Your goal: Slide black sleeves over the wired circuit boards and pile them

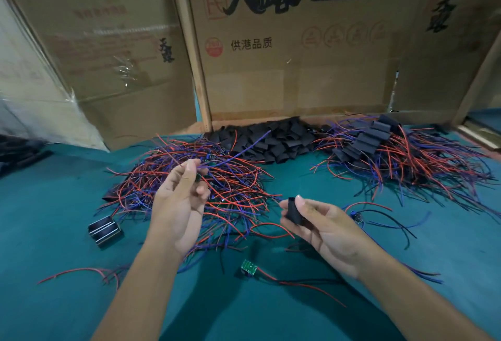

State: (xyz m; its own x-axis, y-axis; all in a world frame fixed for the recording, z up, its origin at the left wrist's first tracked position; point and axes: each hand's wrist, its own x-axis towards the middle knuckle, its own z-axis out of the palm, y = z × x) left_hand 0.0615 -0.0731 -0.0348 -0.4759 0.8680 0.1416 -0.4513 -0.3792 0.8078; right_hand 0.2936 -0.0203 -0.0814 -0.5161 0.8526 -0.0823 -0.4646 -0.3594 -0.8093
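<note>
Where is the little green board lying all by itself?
In the head view, the green board lies on the teal table near the bottom middle, between the two forearms, below the big wire pile.

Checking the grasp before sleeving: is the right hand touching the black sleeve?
Touching. The head view shows the right hand pinching the black sleeve, thumb on its front.

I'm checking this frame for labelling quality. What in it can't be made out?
Head view, the only one:
- Left hand: its fingers cover what it pinches; only a blue wire shows leaving the grip.
- Dark objects at the left edge: blurred and cut off.
- Unsleeved pile: the wire tangle hides most boards.
- Black sleeve in the right hand: the thumb covers its opening.
</note>
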